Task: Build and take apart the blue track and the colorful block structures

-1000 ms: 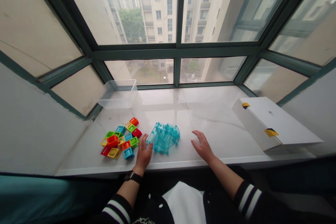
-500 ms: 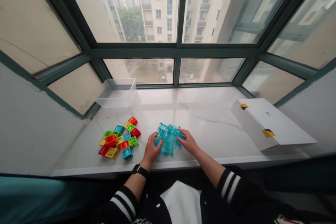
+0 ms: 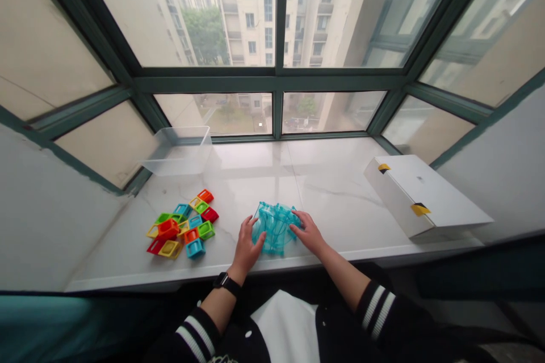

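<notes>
A heap of clear blue plastic pieces (image 3: 276,226) lies near the front edge of the white marble sill (image 3: 332,193). My left hand (image 3: 246,247) presses against the heap's left side and my right hand (image 3: 309,232) against its right side, fingers curled onto the pieces. A pile of several small coloured square frames (image 3: 182,228), red, orange, yellow, green and blue, lies just left of my left hand.
An empty clear plastic tub (image 3: 179,151) stands at the back left by the window. A white flat box (image 3: 421,196) with yellow tabs lies at the right. Green window frames close off the back and sides.
My right hand moved left from the bare sill onto the blue heap. Both hands now clasp the heap, which has bunched up slightly.
</notes>
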The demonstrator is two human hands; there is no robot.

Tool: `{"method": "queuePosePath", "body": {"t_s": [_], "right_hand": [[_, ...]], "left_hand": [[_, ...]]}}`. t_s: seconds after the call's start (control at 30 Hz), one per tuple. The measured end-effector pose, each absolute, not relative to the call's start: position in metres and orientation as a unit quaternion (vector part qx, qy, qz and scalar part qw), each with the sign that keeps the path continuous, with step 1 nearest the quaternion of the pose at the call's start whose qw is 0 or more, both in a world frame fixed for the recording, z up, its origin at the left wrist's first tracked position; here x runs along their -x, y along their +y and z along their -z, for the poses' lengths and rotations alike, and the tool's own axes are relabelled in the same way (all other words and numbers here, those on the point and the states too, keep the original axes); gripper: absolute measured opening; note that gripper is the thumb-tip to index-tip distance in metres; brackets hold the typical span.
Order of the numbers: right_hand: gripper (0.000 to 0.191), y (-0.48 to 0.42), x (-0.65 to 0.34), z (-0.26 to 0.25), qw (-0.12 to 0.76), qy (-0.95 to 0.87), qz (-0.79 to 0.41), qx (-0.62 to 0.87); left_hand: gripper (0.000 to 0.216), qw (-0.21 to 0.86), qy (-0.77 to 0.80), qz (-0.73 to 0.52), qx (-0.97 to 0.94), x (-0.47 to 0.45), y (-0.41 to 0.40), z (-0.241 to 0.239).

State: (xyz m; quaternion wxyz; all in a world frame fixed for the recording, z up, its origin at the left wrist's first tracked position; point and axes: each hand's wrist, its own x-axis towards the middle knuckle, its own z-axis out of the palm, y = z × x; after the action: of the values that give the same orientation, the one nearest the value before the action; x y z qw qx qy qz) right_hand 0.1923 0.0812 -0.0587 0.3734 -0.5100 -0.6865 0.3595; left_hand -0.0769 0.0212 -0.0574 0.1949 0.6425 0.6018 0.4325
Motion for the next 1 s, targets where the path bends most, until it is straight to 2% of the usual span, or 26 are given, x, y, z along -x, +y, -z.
{"method": "queuePosePath", "body": {"t_s": [0.2,0.47,0.6,0.7,1.0], "right_hand": [[0.041,0.099,-0.188,0.039,0.388,-0.704,-0.25,0.54],[0.02,0.141,-0.159,0.028,0.246,-0.69,-0.27,0.625],[0.013,0.147,-0.157,0.025,0.241,-0.695,-0.285,0.614],[0.014,0.147,-0.16,0.02,0.26,-0.694,-0.31,0.595],[0.015,0.135,-0.159,-0.004,0.321,-0.693,-0.377,0.524]], "left_hand": [[0.049,0.164,0.594,-0.428,-0.661,0.091,0.009,0.063],[0.073,0.103,0.566,-0.377,-0.726,0.088,-0.001,0.059],[0.063,0.107,0.577,-0.36,-0.725,0.086,-0.001,0.059],[0.053,0.103,0.576,-0.361,-0.726,0.086,0.0,0.059],[0.039,0.066,0.562,-0.37,-0.737,0.082,-0.004,0.046]]}}
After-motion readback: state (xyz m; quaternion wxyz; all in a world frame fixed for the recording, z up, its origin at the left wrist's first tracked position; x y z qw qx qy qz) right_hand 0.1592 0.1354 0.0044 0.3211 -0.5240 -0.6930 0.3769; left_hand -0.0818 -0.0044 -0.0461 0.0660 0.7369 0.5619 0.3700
